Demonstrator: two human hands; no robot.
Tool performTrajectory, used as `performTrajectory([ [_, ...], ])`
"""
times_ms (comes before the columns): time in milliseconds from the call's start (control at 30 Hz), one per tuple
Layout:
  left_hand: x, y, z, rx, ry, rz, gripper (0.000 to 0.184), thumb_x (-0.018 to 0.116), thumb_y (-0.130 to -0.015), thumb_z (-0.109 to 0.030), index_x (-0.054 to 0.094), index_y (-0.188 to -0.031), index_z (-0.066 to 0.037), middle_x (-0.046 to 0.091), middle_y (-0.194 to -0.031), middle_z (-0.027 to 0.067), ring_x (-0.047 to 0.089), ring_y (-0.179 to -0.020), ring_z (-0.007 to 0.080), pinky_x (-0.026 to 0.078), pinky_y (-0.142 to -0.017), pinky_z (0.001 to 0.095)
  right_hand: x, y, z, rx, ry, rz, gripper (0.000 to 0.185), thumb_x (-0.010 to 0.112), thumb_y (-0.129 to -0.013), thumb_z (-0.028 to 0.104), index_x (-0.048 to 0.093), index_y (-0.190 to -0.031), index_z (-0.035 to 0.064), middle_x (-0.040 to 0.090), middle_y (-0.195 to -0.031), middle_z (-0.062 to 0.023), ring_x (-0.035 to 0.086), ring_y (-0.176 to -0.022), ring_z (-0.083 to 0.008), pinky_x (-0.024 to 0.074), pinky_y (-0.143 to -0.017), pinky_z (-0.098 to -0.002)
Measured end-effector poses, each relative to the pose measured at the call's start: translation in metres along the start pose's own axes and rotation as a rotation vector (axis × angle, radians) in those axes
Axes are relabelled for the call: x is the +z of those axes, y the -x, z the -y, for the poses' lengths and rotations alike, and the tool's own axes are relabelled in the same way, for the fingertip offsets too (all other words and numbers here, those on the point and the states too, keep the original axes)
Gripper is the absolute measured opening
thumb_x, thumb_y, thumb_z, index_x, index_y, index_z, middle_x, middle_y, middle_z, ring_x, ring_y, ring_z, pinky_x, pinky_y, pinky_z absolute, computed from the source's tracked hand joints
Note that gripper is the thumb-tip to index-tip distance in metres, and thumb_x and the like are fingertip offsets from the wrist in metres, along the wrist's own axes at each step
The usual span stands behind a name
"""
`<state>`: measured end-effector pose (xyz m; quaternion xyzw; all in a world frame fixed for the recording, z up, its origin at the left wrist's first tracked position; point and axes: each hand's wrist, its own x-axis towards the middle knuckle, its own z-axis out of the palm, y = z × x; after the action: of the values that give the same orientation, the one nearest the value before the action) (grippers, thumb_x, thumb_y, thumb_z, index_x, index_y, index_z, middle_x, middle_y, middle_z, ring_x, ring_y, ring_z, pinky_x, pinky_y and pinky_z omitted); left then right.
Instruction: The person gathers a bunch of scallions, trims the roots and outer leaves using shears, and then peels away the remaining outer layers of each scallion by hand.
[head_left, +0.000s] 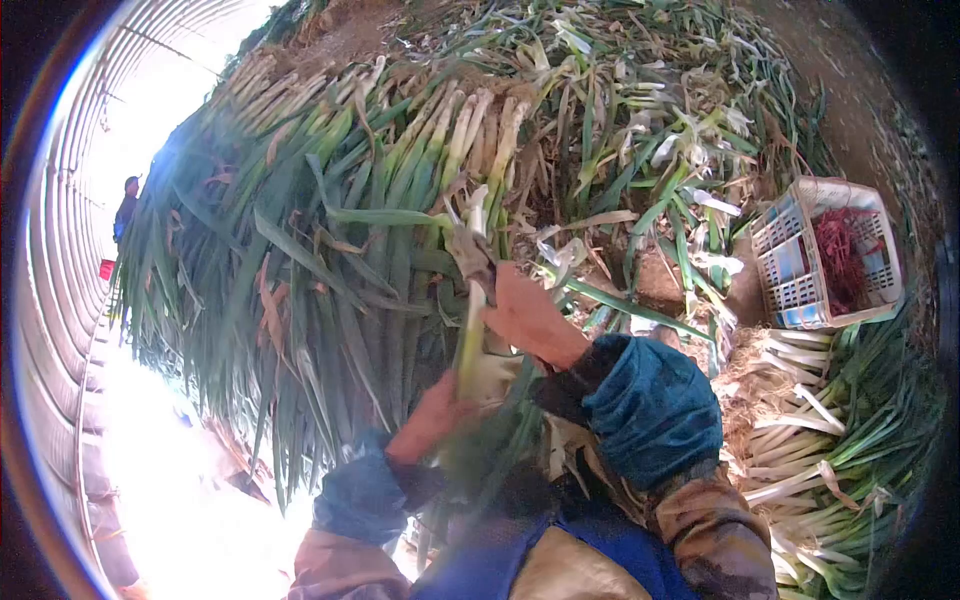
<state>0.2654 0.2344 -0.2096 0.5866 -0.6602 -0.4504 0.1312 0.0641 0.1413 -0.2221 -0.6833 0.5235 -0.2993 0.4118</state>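
My left hand (432,415) is closed around the lower, leafy part of a green onion stalk (472,335), which stands roughly upright in the view. At the stalk's pale upper end is my right hand (530,312), its fingers closed on what looks like a small dark blade or tool (474,258) against the stalk; its exact shape is blurred. Just beyond both hands lies a large heap of untrimmed green onions (370,260), with long green leaves hanging toward the left.
A white plastic basket (812,312) with red ties stands at the right. Below it lie cleaned onions (800,430) with white stems. Peeled leaves (690,150) litter the upper right. A person (127,208) is far off at the left, near the ribbed wall.
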Motion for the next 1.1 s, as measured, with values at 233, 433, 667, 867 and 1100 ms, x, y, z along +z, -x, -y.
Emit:
performTrajectory([
  [233, -0.100, -0.165, -0.037, 0.247, -0.825, -0.522, 0.042, 0.063, -0.073, -0.028, 0.050, -0.100, 0.002, 0.050, -0.102, 0.0218, 0.048, -0.098, 0.0382, 0.040, -0.081, 0.0463, -0.012, -0.008, -0.014, 0.188, 0.025, -0.142, 0.034, 0.056, -0.075, 0.019, 0.038, -0.090, -0.0059, 0.056, -0.074, -0.0268, 0.056, -0.075, -0.0447, 0.0446, -0.065, -0.0490],
  [433, -0.106, -0.189, -0.019, -0.101, -1.081, -0.549, 0.053, 0.073, -0.065, -0.023, 0.046, -0.103, 0.003, 0.044, -0.113, 0.0182, 0.046, -0.097, 0.0385, 0.040, -0.080, 0.0479, 0.016, -0.004, -0.018, 0.105, -0.056, 0.084, 0.036, 0.055, -0.074, 0.017, 0.039, -0.094, -0.0088, 0.055, -0.078, -0.0278, 0.057, -0.074, -0.0444, 0.0459, -0.065, -0.0484],
  [667, -0.021, -0.108, -0.012, -0.088, -0.399, -0.071, 0.031, 0.062, -0.077, -0.021, 0.045, -0.092, 0.000, 0.055, -0.085, 0.0255, 0.055, -0.080, 0.0405, 0.045, -0.067, 0.0464, 0.005, -0.016, -0.036, 0.177, 0.032, -0.144, 0.038, 0.056, -0.074, 0.019, 0.042, -0.095, -0.0092, 0.057, -0.084, -0.0306, 0.056, -0.081, -0.0447, 0.0453, -0.072, -0.0481],
  [867, 0.073, -0.085, 0.024, 0.298, -0.357, -0.157, 0.031, 0.059, -0.081, -0.026, 0.049, -0.097, -0.001, 0.058, -0.077, 0.0237, 0.057, -0.075, 0.0411, 0.045, -0.065, 0.0487, 0.000, 0.003, -0.024, 0.017, -0.148, -0.032, 0.042, 0.058, -0.074, 0.023, 0.043, -0.099, -0.0065, 0.056, -0.080, -0.0310, 0.054, -0.080, -0.0474, 0.0435, -0.071, -0.0477],
  [1100, -0.017, -0.149, -0.046, 0.206, -1.020, -0.502, 0.037, 0.063, -0.076, -0.024, 0.052, -0.099, 0.001, 0.053, -0.099, 0.0176, 0.050, -0.095, 0.0358, 0.043, -0.076, 0.0423, -0.013, -0.006, -0.033, 0.188, -0.051, -0.113, 0.043, 0.059, -0.074, 0.025, 0.043, -0.097, -0.0077, 0.055, -0.082, -0.0315, 0.053, -0.080, -0.0464, 0.0425, -0.069, -0.0490],
])
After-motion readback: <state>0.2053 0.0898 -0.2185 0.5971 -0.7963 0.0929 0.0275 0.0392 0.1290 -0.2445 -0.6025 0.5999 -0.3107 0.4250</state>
